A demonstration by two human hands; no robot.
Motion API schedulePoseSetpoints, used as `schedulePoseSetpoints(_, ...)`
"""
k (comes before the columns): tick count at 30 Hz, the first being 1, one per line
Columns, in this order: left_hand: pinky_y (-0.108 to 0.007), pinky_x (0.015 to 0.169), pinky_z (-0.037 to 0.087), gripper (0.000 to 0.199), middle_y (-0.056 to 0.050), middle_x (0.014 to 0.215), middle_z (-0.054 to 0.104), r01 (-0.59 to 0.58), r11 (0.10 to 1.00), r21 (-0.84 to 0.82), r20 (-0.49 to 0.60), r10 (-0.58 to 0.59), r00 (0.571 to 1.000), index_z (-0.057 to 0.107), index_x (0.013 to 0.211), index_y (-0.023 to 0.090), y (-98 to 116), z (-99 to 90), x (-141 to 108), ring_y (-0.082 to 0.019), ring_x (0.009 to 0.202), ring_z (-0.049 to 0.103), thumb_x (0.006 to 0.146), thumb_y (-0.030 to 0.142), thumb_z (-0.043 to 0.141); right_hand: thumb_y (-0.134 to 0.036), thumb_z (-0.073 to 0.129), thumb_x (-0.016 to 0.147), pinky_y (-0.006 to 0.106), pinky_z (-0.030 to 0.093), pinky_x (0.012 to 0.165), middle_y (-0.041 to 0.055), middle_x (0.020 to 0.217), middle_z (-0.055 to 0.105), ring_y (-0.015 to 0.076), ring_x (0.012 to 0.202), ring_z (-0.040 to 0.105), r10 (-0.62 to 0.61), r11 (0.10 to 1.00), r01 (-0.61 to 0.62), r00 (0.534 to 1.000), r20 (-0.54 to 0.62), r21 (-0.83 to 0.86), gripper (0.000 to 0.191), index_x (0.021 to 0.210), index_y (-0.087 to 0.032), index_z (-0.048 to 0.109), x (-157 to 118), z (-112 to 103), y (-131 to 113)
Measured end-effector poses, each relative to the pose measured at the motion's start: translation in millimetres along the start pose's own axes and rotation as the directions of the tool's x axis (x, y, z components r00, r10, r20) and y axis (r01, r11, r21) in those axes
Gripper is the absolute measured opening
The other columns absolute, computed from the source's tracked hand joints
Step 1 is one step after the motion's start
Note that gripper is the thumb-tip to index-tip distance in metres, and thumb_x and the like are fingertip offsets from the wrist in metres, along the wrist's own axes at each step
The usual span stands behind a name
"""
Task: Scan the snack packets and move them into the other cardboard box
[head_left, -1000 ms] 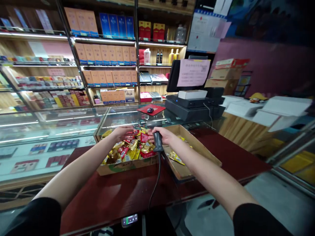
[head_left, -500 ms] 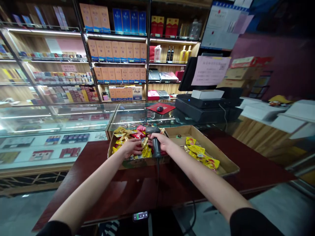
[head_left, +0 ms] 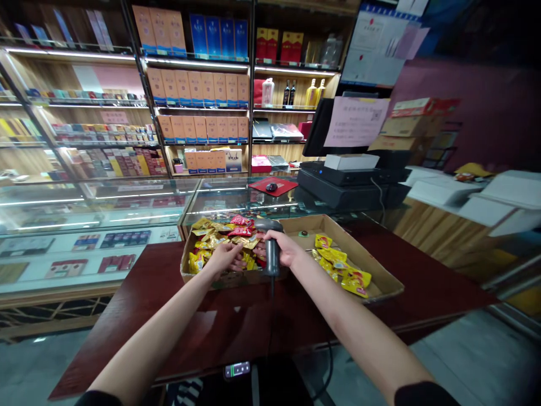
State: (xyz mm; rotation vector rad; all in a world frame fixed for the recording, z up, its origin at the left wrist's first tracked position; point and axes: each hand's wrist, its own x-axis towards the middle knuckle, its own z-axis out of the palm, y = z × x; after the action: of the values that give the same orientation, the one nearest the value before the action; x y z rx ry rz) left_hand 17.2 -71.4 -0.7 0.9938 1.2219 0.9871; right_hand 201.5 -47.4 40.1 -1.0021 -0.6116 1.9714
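Observation:
A dark grey barcode scanner with a cord hanging down is gripped round its handle by my right hand. Its head points left over a cardboard box full of small snack packets. At that box's front right, my left hand has thumb and fingers closed on a gold packet, just left of the scanner. Yellow packets and red packets lie around it in the box. To the right, a second cardboard box holds several yellow packets.
Both boxes rest on a dark red table. Behind is a glass counter with a mouse on a red pad. A monitor and black cash drawer stand back right. A lit phone is at the table's front edge.
My left hand has gone from spread fingers over the packets to a pinch on a gold one. The scanner stays in my right hand, and the view has shifted slightly.

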Motion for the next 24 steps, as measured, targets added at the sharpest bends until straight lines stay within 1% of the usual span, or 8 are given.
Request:
schedulePoseSetpoints(3, -0.033, 0.056, 0.057, 0.044, -0.014, 0.078, 0.067, 0.090, 0.992, -0.083, 0.091, -0.083, 0.992, 0.059, 0.085, 0.011, 2, 9.2, 9, -0.024, 0.068, 0.069, 0.072, 0.052, 0.069, -0.006, 0.049, 0.068, 0.032, 0.058, 0.068, 0.0053, 0.069, 0.064, 0.0170, 0.069, 0.066, -0.072, 0.996, 0.073, 0.997, -0.020, 0.049, 0.020, 0.084, -0.013, 0.058, -19, -4, 3)
schedulePoseSetpoints(5, -0.032, 0.060, 0.057, 0.045, -0.014, 0.081, 0.068, 0.099, 0.978, -0.185, 0.122, -0.077, 0.990, 0.060, 0.088, 0.011, 2, 17.8, 16, -0.022, 0.069, 0.069, 0.070, 0.050, 0.071, -0.004, 0.052, 0.065, 0.033, 0.058, 0.070, 0.0043, 0.071, 0.065, 0.0173, 0.072, 0.067, -0.150, 0.988, 0.151, 0.988, -0.040, 0.038, 0.022, 0.083, -0.015, 0.058, -30, -6, 14)
schedulePoseSetpoints(8, -0.022, 0.050, 0.052, 0.036, -0.003, 0.063, 0.061, 0.072, 0.968, -0.241, 0.049, -0.062, 0.997, 0.058, 0.082, 0.014, 1, 30.6, 27, -0.011, 0.051, 0.060, 0.068, 0.041, 0.076, -0.004, 0.057, 0.061, 0.030, 0.058, 0.070, 0.0020, 0.073, 0.065, 0.0168, 0.075, 0.065, -0.288, 0.958, 0.287, 0.956, -0.063, -0.026, 0.022, 0.080, -0.016, 0.059, -38, -9, 38)
schedulePoseSetpoints(11, -0.013, 0.036, 0.035, 0.032, 0.007, 0.052, 0.049, 0.012, 0.971, -0.237, -0.062, -0.027, 0.998, 0.055, 0.077, 0.017, 2, 35.5, 37, -0.002, 0.036, 0.040, 0.065, 0.033, 0.080, -0.006, 0.063, 0.058, 0.027, 0.057, 0.068, -0.0001, 0.071, 0.065, 0.0169, 0.078, 0.064, -0.390, 0.915, 0.375, 0.917, -0.086, -0.151, 0.022, 0.076, -0.017, 0.060, -39, -14, 56)
schedulePoseSetpoints(13, -0.012, 0.034, 0.030, 0.033, 0.008, 0.054, 0.049, -0.064, 0.964, -0.259, -0.072, 0.047, 0.996, 0.056, 0.078, 0.017, 4, 32.8, 42, -0.002, 0.037, 0.039, 0.062, 0.031, 0.081, -0.008, 0.066, 0.057, 0.026, 0.056, 0.067, 0.0000, 0.074, 0.066, 0.0176, 0.081, 0.065, -0.427, 0.888, 0.399, 0.900, -0.091, -0.227, 0.024, 0.078, -0.017, 0.061, -39, -15, 64)
schedulePoseSetpoints(17, -0.013, 0.041, 0.036, 0.039, 0.005, 0.064, 0.056, -0.172, 0.929, -0.328, -0.079, 0.155, 0.985, 0.059, 0.083, 0.017, 4, 22.6, 50, -0.003, 0.046, 0.047, 0.057, 0.033, 0.083, -0.022, 0.071, 0.062, 0.027, 0.056, 0.064, 0.0036, 0.088, 0.067, 0.0193, 0.084, 0.066, -0.414, 0.875, 0.376, 0.907, -0.072, -0.305, 0.028, 0.088, -0.017, 0.061, -49, -12, 75)
schedulePoseSetpoints(20, -0.013, 0.042, 0.036, 0.041, 0.005, 0.063, 0.056, -0.203, 0.921, -0.334, -0.115, 0.174, 0.978, 0.061, 0.086, 0.016, 0, 19.8, 54, -0.003, 0.047, 0.047, 0.059, 0.039, 0.081, -0.036, 0.071, 0.068, 0.029, 0.056, 0.055, 0.0054, 0.085, 0.066, 0.0205, 0.073, 0.069, -0.383, 0.844, 0.340, 0.923, -0.024, -0.415, 0.032, 0.092, -0.017, 0.059, -58, -8, 86)
schedulePoseSetpoints(24, -0.013, 0.039, 0.031, 0.038, 0.006, 0.055, 0.051, -0.274, 0.927, -0.255, -0.126, 0.249, 0.960, 0.064, 0.085, 0.016, 0, 19.6, 55, -0.003, 0.044, 0.042, 0.065, 0.046, 0.075, -0.045, 0.066, 0.073, 0.026, 0.049, 0.039, 0.0025, 0.070, 0.063, 0.0170, 0.050, 0.063, -0.418, 0.776, 0.366, 0.908, 0.016, -0.514, 0.031, 0.086, -0.019, 0.056, -62, -9, 99)
